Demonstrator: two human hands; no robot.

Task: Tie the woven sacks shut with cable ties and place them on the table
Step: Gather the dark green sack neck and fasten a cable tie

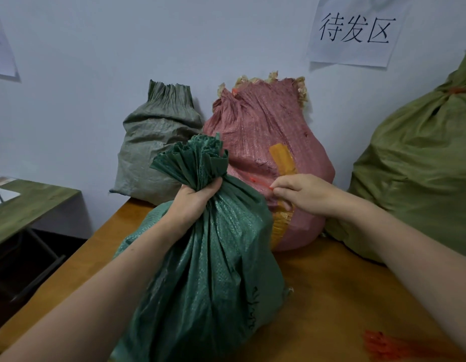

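Item 1. Dark green woven plastic sack (213, 257): stands upright on the near part of the orange-brown wooden table (344, 296), full and bulging, its mouth gathered into a pleated neck that fans out above the grip.

Item 2. Left hand (198, 198): fingers curled tight round the neck of the dark green sack, squeezing it closed.

Item 3. Right hand (302, 194): just to the right of the sack's neck, thumb and forefinger pinching one end of a thin red cable tie (260, 182). The tie runs back toward the neck; I cannot tell whether it goes round it.

Item 4. Pink-red woven sack with yellow-brown tape patches (266, 131): directly behind the dark green sack and a little to its right, on the table against the wall, frayed straw-coloured fringe at its top.

Item 5. Grey-green woven sack with crimped top (153, 142): behind the dark green sack to its left, also against the wall.

Item 6. Large olive-green woven sack (420, 165): well to the right of the dark green sack, neck bound with an orange-red tie (455, 90).

Item 7. Bundle of loose red cable ties (383, 346): on the table, right of the dark green sack's base, blurred.

Item 8. White paper sign with black characters (354, 30): on the wall, above and right of the dark green sack.

Item 9. Green-topped desk (30, 205): left of the dark green sack, apart from the table.
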